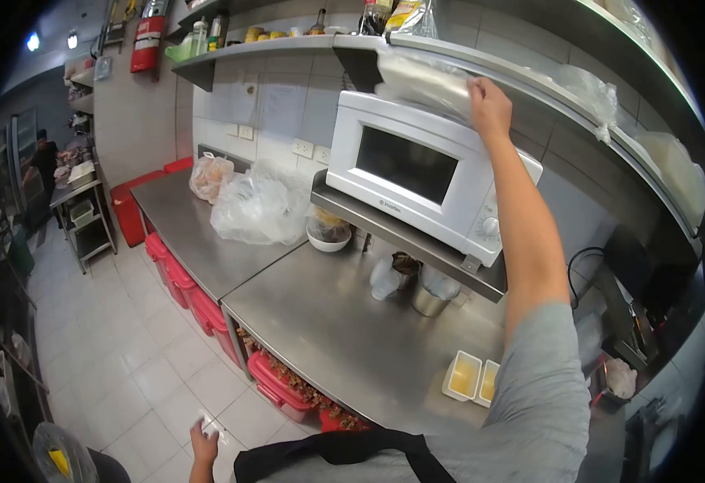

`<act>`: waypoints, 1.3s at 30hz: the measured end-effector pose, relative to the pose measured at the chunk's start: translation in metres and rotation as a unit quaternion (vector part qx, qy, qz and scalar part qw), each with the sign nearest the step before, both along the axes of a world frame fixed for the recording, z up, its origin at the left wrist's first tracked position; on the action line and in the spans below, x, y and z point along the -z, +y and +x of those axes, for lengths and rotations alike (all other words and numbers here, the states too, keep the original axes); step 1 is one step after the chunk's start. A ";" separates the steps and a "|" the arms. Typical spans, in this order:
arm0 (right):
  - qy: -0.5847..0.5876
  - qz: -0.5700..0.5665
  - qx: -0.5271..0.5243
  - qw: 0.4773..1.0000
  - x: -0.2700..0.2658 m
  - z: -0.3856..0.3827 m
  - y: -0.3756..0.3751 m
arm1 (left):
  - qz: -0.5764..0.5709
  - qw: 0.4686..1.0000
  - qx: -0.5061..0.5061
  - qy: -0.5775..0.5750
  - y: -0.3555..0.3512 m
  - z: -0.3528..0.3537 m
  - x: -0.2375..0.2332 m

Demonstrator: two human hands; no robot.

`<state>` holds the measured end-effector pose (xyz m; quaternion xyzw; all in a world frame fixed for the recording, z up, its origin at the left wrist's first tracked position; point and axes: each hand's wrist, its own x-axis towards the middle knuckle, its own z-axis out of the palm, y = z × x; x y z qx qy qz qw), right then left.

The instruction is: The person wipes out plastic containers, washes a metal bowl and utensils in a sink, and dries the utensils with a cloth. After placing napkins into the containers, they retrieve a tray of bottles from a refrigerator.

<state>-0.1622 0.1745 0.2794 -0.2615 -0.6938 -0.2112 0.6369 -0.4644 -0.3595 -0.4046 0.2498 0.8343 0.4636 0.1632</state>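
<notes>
The right hand (489,105) is up high, on top of the white microwave (417,173). Its fingers are curled tight on the end of a clear plastic pack (421,80). The pack lies flat on the microwave, just under a shelf (288,47).

The left hand (204,447) hangs low and near, over the floor. Something small and pale is by its fingers, but I cannot tell if it holds it.

Below the microwave is a steel table (352,338). Two yellow tubs (473,377) sit at its near edge. Big clear bags (260,205) lie farther left.
</notes>
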 end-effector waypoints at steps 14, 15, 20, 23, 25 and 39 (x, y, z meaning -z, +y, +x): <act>0.275 -0.700 -0.470 0.463 0.382 -0.017 -0.141 | 0.441 0.838 0.277 -0.165 0.250 0.128 -0.324; 0.294 -0.715 -0.462 0.436 0.392 -0.009 -0.145 | 0.431 0.846 0.281 -0.136 0.255 0.132 -0.326; 0.350 -0.754 -0.359 0.425 0.438 0.047 -0.129 | 0.266 0.914 0.303 -0.037 0.298 0.123 -0.320; 0.226 -0.710 -0.103 0.659 0.457 0.094 -0.116 | 0.111 0.927 0.335 -0.125 0.293 0.116 -0.282; 0.114 -0.637 -0.030 0.762 0.476 0.113 -0.113 | 0.059 0.940 0.336 -0.016 0.292 0.112 -0.240; -0.179 -0.528 -0.215 0.802 0.538 0.131 -0.047 | 0.027 0.879 0.353 0.319 0.331 0.128 -0.162</act>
